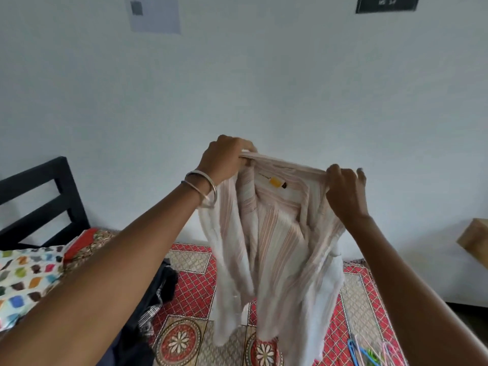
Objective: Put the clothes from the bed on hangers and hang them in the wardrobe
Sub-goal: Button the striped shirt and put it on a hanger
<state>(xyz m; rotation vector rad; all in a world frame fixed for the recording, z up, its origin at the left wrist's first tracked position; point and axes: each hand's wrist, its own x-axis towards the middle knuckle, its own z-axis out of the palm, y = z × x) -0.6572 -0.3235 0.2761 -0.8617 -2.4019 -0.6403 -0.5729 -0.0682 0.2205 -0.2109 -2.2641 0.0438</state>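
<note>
So the bed [190,307] holds a dark heap of clothes [155,294] at its left edge and hangers [369,350] at its right corner, unused. Above its open middle a striped shirt [274,233] hangs, collar pinched by the left hand [224,157] and right hand [346,191].

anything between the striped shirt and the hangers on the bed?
Nothing visible. Left hand and right hand hold the striped shirt up by its collar; the plastic hangers lie on bare bedspread at lower right. The wardrobe is out of view.
</note>
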